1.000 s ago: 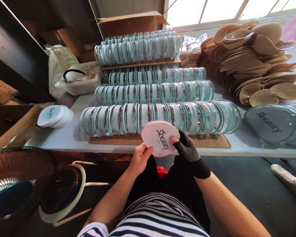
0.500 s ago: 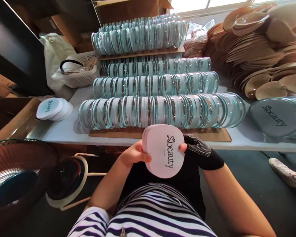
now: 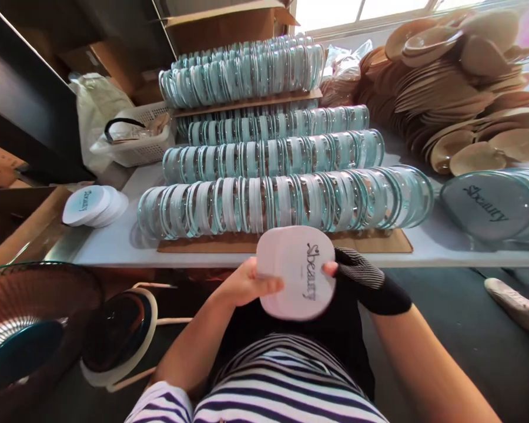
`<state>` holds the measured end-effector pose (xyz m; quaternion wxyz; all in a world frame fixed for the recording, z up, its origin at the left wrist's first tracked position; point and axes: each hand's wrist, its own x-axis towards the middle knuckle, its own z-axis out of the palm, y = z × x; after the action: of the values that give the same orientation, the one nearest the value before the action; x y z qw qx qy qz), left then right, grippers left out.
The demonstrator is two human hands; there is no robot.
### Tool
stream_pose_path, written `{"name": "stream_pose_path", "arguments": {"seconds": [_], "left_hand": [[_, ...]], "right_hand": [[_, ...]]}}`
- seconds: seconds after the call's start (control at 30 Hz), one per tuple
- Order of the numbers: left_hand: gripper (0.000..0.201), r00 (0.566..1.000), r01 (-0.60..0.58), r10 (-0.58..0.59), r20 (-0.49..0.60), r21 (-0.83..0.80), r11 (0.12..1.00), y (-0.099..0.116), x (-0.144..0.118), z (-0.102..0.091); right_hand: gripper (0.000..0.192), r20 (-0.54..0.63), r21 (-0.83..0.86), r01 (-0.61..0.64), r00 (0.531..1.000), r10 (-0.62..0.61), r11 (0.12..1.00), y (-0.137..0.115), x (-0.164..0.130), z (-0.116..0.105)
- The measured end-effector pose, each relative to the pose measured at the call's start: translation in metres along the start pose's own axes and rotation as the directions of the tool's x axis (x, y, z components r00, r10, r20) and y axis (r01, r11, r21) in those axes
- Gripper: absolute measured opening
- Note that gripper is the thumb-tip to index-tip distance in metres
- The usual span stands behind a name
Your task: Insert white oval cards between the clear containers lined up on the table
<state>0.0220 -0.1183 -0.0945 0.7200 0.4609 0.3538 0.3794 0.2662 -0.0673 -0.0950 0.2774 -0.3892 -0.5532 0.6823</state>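
Here the bare left fingers (image 3: 271,286) are pinching the white printed discs (image 3: 296,264) at one edge, and the gloved right fingers (image 3: 330,268) are gripping the other, both thumbs lying on top! Just beyond the fingers, the front clear row (image 3: 260,204) is standing ready-ranged on the table (image 3: 123,245). These discs are seemingly awaiting placing; well left of the fingers, another white stack (image 3: 92,205) is lying unheld, its count not showing.
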Motion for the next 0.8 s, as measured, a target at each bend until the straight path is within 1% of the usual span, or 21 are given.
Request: {"name": "stream_pose_path", "arguments": {"seconds": [0.03,0.07,0.1,0.13,0.17,0.2,0.23,0.27,0.3,0.33,0.37,0.43,0.5,0.53,0.57,0.6,0.63,0.67,0.7,0.73,0.8], "left_hand": [[0.071,0.996,0.002,0.006,0.086,-0.096,0.995,-0.001,0.0,0.002],[0.078,0.993,0.005,0.015,0.116,-0.162,0.987,-0.002,0.0,0.003],[0.08,0.997,-0.004,0.017,0.078,-0.166,0.986,-0.004,0.001,0.003],[0.074,1.0,-0.02,0.018,-0.021,-0.1,0.995,-0.006,0.002,0.003],[0.064,0.99,-0.027,0.029,-0.139,0.015,1.0,-0.007,0.002,0.003],[0.054,0.972,-0.021,0.052,-0.229,0.139,0.99,-0.008,0.001,0.003],[0.047,0.962,-0.008,0.069,-0.264,0.227,0.974,-0.007,0.0,0.002],[0.044,0.969,-0.004,0.066,-0.24,0.25,0.968,-0.007,-0.002,0.002],[0.046,0.984,-0.012,0.047,-0.173,0.198,0.98,-0.007,-0.003,0.002],[0.052,0.995,-0.019,0.026,-0.092,0.084,0.996,-0.007,-0.002,0.002],[0.059,0.999,-0.016,0.014,-0.03,-0.057,0.998,-0.009,-0.001,0.002],[0.064,1.0,-0.002,0.007,0.017,-0.298,0.955,-0.016,0.007,0.001],[0.069,0.998,0.031,-0.008,0.054,-0.425,0.905,-0.026,0.015,0.0],[0.074,0.996,0.059,-0.023,0.085,-0.446,0.893,-0.031,0.018,0.0],[0.079,0.995,0.078,-0.041,0.094,-0.436,0.897,-0.034,0.02,-0.001],[0.081,0.997,0.076,-0.058,0.06,-0.389,0.918,-0.035,0.02,-0.001],[0.079,0.998,0.056,-0.063,-0.016,-0.306,0.951,-0.034,0.018,-0.001],[0.075,0.994,0.026,-0.048,-0.101,-0.203,0.979,-0.031,0.016,-0.001],[0.07,0.987,-0.001,-0.017,-0.158,-0.112,0.994,-0.026,0.012,-0.001],[0.067,0.986,-0.015,0.006,-0.166,-0.053,0.998,-0.021,0.009,0.0],[0.068,0.998,-0.008,0.004,-0.057,-0.061,0.998,-0.012,0.003,0.003]], "right_hand": [[0.055,0.091,0.045,-0.009,0.996,0.005,0.999,-0.002,-0.003,0.0],[0.057,0.127,0.082,-0.02,0.992,0.009,0.996,-0.003,-0.004,-0.001],[0.058,0.089,0.096,-0.021,0.996,0.012,0.995,-0.004,-0.004,-0.001],[0.057,-0.006,0.082,-0.009,1.0,0.009,0.997,-0.003,-0.003,-0.002],[0.056,-0.11,0.045,0.006,0.994,-0.001,0.999,-0.003,-0.001,-0.003],[0.053,-0.187,0.001,0.018,0.982,-0.018,1.0,-0.002,0.0,-0.004],[0.052,-0.206,-0.033,0.025,0.978,-0.031,0.999,-0.001,0.001,-0.005],[0.052,-0.17,-0.041,0.033,0.985,-0.039,0.999,0.0,0.001,-0.005],[0.054,-0.093,-0.016,0.036,0.995,-0.037,0.999,0.0,-0.001,-0.005],[0.057,-0.01,0.033,0.033,0.999,-0.033,0.999,0.0,-0.004,-0.005],[0.06,0.044,0.09,0.028,0.999,-0.032,0.996,0.0,-0.006,-0.003],[0.063,0.063,0.189,0.021,0.997,-0.034,0.982,0.0,-0.008,0.001],[0.064,0.08,0.249,-0.005,0.997,-0.015,0.968,0.002,-0.007,0.004],[0.064,0.107,0.263,-0.024,0.994,-0.005,0.964,0.003,-0.005,0.005],[0.064,0.128,0.26,-0.04,0.992,0.006,0.965,0.004,-0.003,0.004],[0.062,0.12,0.24,-0.039,0.993,0.01,0.97,0.005,-0.001,0.003],[0.059,0.074,0.209,-0.018,0.997,0.003,0.978,0.005,0.0,0.0],[0.056,0.015,0.173,0.007,1.0,-0.01,0.985,0.005,0.0,-0.002],[0.052,-0.029,0.14,0.028,0.999,-0.024,0.99,0.005,0.0,-0.005],[0.05,-0.03,0.119,0.04,0.999,-0.037,0.992,0.004,-0.002,-0.007],[0.055,0.069,0.125,0.043,0.996,-0.052,0.991,0.001,-0.006,-0.01]]}}
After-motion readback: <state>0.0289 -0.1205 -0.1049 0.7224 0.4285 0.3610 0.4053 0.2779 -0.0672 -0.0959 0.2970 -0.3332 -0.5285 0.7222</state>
